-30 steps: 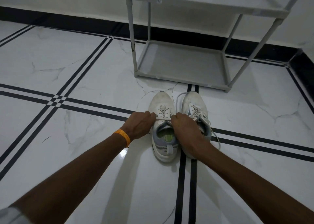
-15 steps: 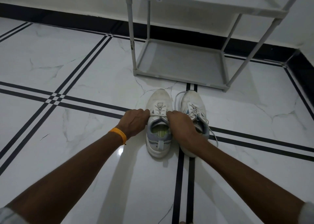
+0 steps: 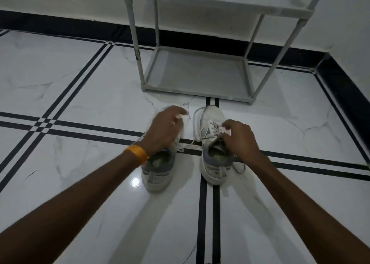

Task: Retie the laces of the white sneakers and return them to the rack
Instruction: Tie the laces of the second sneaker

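Two sneakers stand side by side on the floor (image 3: pixel 80 103), toes toward the rack (image 3: pixel 196 71), close in front of its front edge for easy return. Left hand (image 3: pixel 164 129) arches over the left sneaker (image 3: pixel 158 171), fingers curled, apparently pinching a lace; blur prevents confirmation. Right hand (image 3: pixel 240 139) rests on the right sneaker (image 3: pixel 214 163), fingers closed at its laces (image 3: pixel 215 128). Lace ends trail loose; tying appears unfinished.

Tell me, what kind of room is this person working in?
Probably a home entryway or hall corner: a grey shoe rack stands against the wall on a glossy white marble-look floor with black stripes, and two white sneakers sit in front of it.
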